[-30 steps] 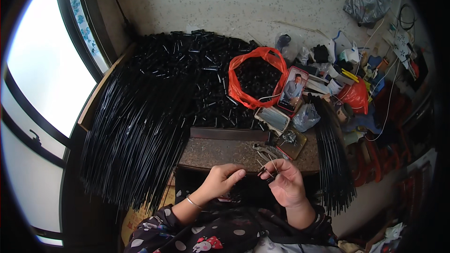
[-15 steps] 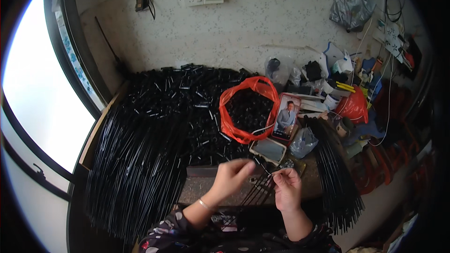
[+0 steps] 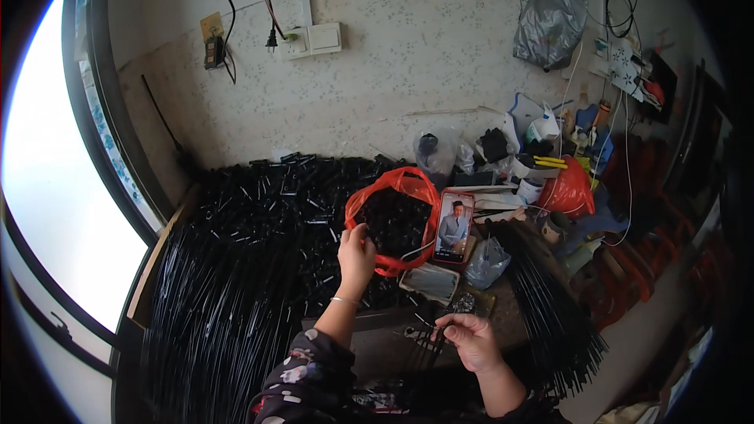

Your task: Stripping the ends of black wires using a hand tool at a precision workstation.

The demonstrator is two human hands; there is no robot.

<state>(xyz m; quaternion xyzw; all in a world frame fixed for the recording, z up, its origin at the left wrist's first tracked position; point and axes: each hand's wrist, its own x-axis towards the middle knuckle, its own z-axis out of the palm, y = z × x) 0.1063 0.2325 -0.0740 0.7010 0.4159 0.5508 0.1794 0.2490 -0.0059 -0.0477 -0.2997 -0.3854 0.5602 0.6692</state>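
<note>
My left hand reaches forward to the near rim of a red plastic bag filled with small black parts; its fingers curl at the bag's edge, and whether they hold a part I cannot tell. My right hand stays close to my body, closed on a thin bundle of black rods that points down and to the left. A large heap of long black rods and short black tubes covers the table to the left of both hands.
A phone with a lit screen leans beside the red bag. A small clear bag and a grey tray lie near it. Another bundle of black rods lies at right. Clutter, a red bag and wall sockets stand behind.
My left hand has left the right hand and stretched forward to the red bag. The right hand keeps the rods low. The view has tilted up toward the wall.
</note>
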